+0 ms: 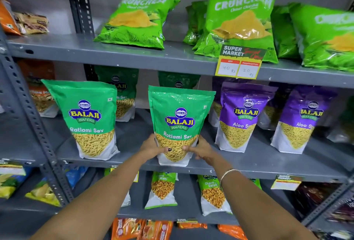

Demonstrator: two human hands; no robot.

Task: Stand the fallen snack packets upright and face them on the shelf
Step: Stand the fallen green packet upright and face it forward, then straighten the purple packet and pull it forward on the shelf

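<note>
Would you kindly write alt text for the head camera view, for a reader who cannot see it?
Both hands, left hand and right hand, grip an upright green Ratlami Sev packet at the grey middle shelf edge, beside another Ratlami Sev packet and purple Aloo Sev packets.

Sev packet point(180, 123) on shelf point(268, 163), between hands

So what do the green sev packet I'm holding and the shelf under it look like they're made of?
The Ratlami Sev packet looks like glossy plastic film: it creases, catches light, and a clear window shows the sev. The shelf looks like grey-painted metal, with perforated angle uprights and small chips in the paint. Both hands, left hand and right hand, grip the packet's base.
</note>
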